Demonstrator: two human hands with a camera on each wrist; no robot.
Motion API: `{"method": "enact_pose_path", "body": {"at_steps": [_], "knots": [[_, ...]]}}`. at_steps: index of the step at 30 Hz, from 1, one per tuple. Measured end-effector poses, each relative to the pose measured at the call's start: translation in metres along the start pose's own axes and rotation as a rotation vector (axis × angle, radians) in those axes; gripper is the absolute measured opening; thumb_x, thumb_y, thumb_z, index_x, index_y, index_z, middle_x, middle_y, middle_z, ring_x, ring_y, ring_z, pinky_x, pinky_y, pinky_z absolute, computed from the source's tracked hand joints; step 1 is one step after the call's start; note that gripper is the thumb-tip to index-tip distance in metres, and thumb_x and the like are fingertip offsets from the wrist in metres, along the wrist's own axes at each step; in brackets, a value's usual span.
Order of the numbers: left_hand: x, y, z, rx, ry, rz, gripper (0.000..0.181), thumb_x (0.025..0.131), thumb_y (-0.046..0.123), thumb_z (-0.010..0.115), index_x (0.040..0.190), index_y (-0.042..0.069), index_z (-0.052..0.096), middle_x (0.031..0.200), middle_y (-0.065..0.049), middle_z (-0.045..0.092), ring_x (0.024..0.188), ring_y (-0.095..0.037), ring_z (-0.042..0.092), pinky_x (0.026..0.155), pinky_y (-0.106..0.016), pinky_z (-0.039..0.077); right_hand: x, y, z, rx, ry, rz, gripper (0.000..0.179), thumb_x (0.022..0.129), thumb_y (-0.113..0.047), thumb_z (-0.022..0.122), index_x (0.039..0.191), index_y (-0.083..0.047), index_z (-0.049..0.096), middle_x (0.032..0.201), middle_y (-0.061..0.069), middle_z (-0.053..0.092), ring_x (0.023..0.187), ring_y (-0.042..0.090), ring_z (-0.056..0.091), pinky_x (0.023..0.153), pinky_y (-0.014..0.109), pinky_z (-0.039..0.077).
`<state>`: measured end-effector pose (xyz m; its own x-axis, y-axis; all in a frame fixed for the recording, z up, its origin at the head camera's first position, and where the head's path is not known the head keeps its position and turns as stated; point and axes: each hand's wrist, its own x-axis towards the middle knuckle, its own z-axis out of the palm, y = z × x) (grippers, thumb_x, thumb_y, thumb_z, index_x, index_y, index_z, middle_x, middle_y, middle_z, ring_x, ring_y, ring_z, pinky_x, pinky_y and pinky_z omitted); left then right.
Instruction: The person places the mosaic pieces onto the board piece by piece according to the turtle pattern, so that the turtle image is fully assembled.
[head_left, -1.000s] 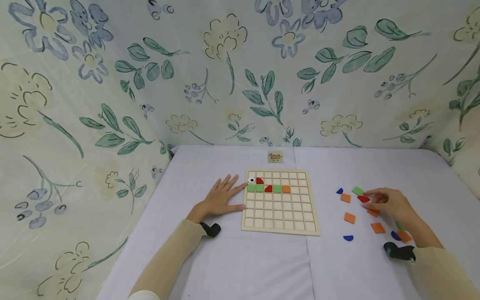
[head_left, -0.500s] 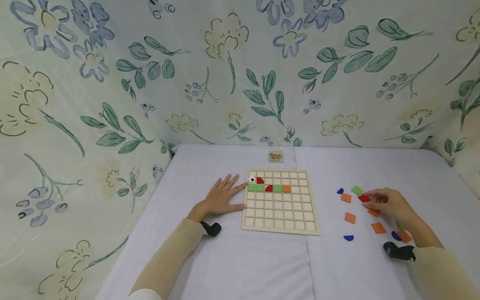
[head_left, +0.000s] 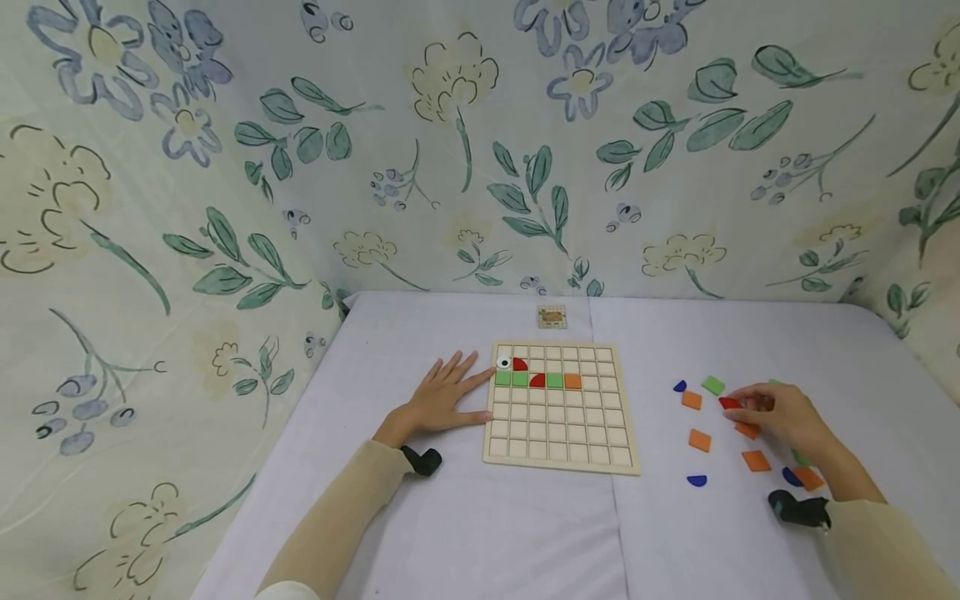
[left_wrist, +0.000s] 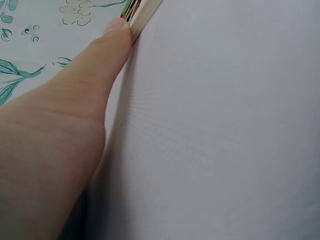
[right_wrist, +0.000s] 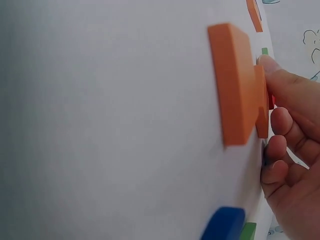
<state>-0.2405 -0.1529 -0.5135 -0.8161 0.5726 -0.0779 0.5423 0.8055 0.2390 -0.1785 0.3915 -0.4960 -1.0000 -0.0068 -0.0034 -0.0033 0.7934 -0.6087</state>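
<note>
My left hand (head_left: 442,396) lies flat with spread fingers, its thumb and index finger at the left edge of a pale wooden grid board (head_left: 555,433). In the left wrist view the thumb (left_wrist: 117,35) meets the board's side. On the board sit a white eye piece (head_left: 504,363), two red quarter-round tiles (head_left: 537,381), several green tiles (head_left: 555,380) and an orange tile (head_left: 573,381). To the right, my right hand (head_left: 783,417) pinches a red tile (head_left: 728,402) between thumb and fingers, low over the cloth; its outline is partly hidden by the fingers.
Loose orange squares (head_left: 700,440), blue half-rounds (head_left: 697,481) and green squares (head_left: 713,385) lie around the right hand. An orange tile (right_wrist: 235,85) stands close in the right wrist view. A small picture card (head_left: 552,317) lies behind the board. Floral cloth (head_left: 420,167) hangs behind the table.
My right hand has shifted slightly nearer and to the right with the red tile, uncovering green tiles beyond it. The left hand and the board's tiles stay as they were.
</note>
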Motion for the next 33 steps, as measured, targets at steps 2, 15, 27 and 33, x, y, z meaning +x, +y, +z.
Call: {"method": "enact_pose_path", "body": {"at_steps": [2,15,27,33], "knots": [[0.000,0.000,0.000,-0.003,-0.001,0.000,0.088,0.086,0.083,0.042,0.159,0.040,0.016,0.167,-0.002,0.001,0.152,-0.030,-0.007,0.119,-0.053,-0.005,-0.001,-0.001,0.000,-0.006,0.008,-0.016,0.038,0.085,-0.013,0.080,0.113,0.008,0.067,0.080,0.007,0.050,0.076,0.023,0.046,0.051,0.022,0.038],[0.001,-0.002,0.004,0.015,-0.009,-0.011,0.089,0.085,0.084,0.040,0.159,0.042,0.014,0.167,0.000,-0.002,0.152,-0.029,-0.008,0.119,-0.052,-0.006,-0.005,-0.024,0.000,-0.008,0.087,-0.080,0.041,0.090,-0.023,0.077,0.113,0.009,0.065,0.083,0.008,0.054,0.076,0.020,0.046,0.051,0.021,0.042],[-0.001,0.002,-0.001,0.006,-0.004,-0.018,0.088,0.087,0.081,0.044,0.160,0.040,0.017,0.168,-0.002,0.001,0.152,-0.029,-0.008,0.119,-0.052,-0.006,0.003,-0.066,0.018,0.053,0.170,-0.147,0.039,0.085,-0.025,0.082,0.107,0.004,0.067,0.079,0.006,0.050,0.074,0.019,0.043,0.047,0.031,0.042],[0.000,0.001,0.000,0.010,-0.003,-0.016,0.087,0.087,0.080,0.044,0.160,0.040,0.017,0.168,-0.002,0.000,0.152,-0.029,-0.007,0.119,-0.053,-0.005,0.004,-0.095,0.029,0.088,0.136,-0.147,0.036,0.085,-0.016,0.081,0.107,0.009,0.067,0.077,0.009,0.049,0.072,0.024,0.045,0.049,0.026,0.037]]}}
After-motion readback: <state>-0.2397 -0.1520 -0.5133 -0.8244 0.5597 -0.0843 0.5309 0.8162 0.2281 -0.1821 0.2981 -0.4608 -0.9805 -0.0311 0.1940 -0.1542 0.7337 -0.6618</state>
